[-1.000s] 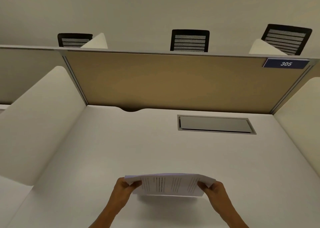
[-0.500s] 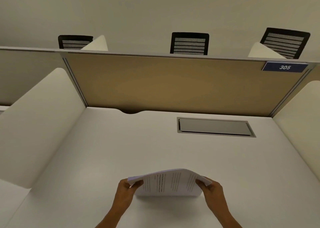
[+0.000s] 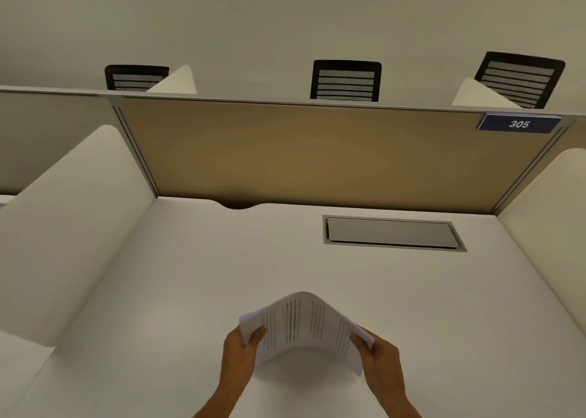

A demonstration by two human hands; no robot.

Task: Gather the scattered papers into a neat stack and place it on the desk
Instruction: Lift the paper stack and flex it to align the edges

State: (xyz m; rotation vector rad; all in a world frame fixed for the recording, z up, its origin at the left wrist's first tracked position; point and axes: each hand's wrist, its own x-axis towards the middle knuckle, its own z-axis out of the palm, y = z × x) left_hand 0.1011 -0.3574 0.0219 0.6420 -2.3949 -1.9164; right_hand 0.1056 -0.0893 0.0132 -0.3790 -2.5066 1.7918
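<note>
Both hands, left point(image 3: 238, 352) and right point(image 3: 382, 362), pinch the bowed stack of white printed papers point(image 3: 302, 325) above the plain white surface point(image 3: 190, 275). I'd loosen each grip, flatten, tap edges square.

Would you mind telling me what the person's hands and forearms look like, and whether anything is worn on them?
Both the left hand and right hand are bare: no gloves, rings, watch or sleeves visible up to the frame's edge.

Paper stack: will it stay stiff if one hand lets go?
Probably not: the paper stack already arches upward between the left hand and right hand, so it looks floppy. Edges at the left corner sit offset, so sheets may slide apart. Likely light.
</note>
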